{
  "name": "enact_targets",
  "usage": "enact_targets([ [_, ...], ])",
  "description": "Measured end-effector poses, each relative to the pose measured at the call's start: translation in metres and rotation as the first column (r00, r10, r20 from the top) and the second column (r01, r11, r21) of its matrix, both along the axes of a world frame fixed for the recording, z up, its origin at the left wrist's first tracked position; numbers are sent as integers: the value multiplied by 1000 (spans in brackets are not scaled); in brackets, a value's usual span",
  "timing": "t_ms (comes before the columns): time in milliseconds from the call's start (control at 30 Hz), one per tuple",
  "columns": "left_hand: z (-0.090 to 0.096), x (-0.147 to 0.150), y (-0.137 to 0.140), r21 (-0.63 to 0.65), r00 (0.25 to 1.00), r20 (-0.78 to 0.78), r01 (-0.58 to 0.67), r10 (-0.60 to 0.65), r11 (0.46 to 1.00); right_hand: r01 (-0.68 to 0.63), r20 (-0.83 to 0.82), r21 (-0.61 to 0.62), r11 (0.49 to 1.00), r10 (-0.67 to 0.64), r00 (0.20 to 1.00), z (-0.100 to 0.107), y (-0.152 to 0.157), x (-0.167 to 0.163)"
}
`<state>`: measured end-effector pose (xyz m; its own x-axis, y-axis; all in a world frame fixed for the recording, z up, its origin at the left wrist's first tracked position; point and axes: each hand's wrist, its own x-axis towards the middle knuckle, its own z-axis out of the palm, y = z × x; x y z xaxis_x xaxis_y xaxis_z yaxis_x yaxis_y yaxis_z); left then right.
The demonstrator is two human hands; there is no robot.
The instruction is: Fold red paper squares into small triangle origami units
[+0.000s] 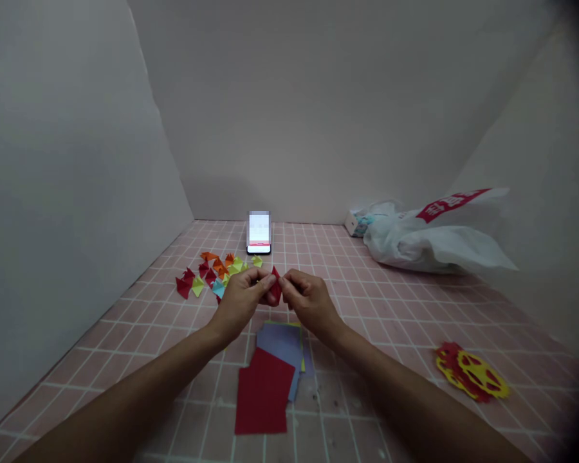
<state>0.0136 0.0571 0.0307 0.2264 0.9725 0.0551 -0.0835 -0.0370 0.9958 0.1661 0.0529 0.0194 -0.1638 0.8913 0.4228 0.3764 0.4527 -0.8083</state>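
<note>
Between both hands is a small folded piece of red paper, held up above the table with its pointed end upward. My left hand pinches it from the left, thumb in front. On the other side, the thumb and fingers of my right hand are closed on its right edge. Below the hands lie loose paper sheets: a red square overlaps bluish-purple sheets, with a bit of yellow showing at the edge. To the left are several small folded paper pieces in red, orange, yellow and light blue, partly behind my left hand.
A phone with a lit screen stands upright at the back. At the back right, a white plastic bag lies beside a small box. Red and yellow cut-out shapes rest at the right. White walls enclose the pink tiled surface.
</note>
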Motion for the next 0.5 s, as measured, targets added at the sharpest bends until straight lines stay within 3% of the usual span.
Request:
enact_targets([
  [267, -1, 0, 1, 29, 1000, -15, 20, -20, 999, -2, 70, 120, 993, -6, 998, -2, -1, 0],
  [400, -2, -1, 2, 77, 996, -49, 74, -70, 994, -53, 26, 59, 997, 52, 998, 1, 0, 5],
  [500, -2, -1, 3, 100, 993, -78, 95, -87, 990, -133, -144, -58, 989, 124, 982, 2, 3, 8],
])
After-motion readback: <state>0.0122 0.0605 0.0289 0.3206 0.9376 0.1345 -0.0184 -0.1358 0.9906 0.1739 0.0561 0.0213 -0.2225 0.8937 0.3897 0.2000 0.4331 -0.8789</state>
